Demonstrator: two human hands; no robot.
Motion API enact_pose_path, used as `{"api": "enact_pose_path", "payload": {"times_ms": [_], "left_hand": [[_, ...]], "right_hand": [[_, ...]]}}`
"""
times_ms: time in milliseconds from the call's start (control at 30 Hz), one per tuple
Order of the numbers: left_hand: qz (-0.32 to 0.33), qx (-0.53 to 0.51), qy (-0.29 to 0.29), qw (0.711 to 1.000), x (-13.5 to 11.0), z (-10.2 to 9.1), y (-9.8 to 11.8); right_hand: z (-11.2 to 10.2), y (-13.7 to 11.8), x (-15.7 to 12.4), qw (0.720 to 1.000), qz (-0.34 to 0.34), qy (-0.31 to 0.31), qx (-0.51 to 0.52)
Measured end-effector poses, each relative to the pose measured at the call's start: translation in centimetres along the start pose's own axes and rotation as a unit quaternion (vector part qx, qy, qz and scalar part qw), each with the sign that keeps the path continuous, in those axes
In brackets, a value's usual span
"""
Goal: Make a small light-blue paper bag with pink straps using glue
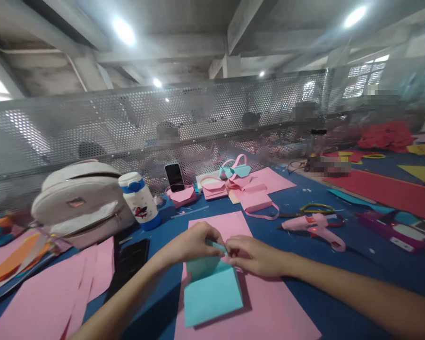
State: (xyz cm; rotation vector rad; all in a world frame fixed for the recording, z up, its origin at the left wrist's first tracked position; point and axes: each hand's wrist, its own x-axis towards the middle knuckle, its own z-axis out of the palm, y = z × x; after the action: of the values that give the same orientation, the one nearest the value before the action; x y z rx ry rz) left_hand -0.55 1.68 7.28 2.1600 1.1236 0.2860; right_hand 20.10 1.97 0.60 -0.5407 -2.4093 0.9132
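Both my hands meet over a folded teal paper piece (212,290) that lies on a large pink sheet (269,307) on the blue table. My left hand (191,243) is closed, pinching the far edge of the teal paper. Pressed up against it, my right hand (253,255) is also closed on the same top edge, with a bit of pink showing at its fingertips.
A pink glue gun (317,226) and scissors (317,208) lie to the right. Finished pink and teal paper bags (241,186) and a propped phone (174,177) stand behind. A white bottle (140,200), a white bag (78,198), a black phone (129,267) and pink sheets (53,297) sit left. A perforated metal screen (163,123) closes off the back.
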Motion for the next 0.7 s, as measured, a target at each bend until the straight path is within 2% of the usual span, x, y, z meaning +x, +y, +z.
{"api": "enact_pose_path", "payload": {"times_ms": [133,300,500,700], "left_hand": [[-0.008,-0.021,0.005,1.0,0.0,0.6,-0.4],[-0.022,-0.053,0.043,0.997,-0.2,0.9,-0.5],[-0.023,-0.093,0.058,0.994,0.0,1.0,-0.8],[-0.03,-0.108,0.121,0.986,0.2,1.3,-0.7]], "right_hand": [[0.1,-0.4,-0.1,0.999,0.017,0.033,-0.007],[0.0,-0.5,-0.1,0.997,-0.004,0.08,-0.017],[0.1,0.1,0.1,0.985,0.024,0.173,-0.009],[0.4,0.3,0.2,0.962,0.064,0.247,0.098]]}}
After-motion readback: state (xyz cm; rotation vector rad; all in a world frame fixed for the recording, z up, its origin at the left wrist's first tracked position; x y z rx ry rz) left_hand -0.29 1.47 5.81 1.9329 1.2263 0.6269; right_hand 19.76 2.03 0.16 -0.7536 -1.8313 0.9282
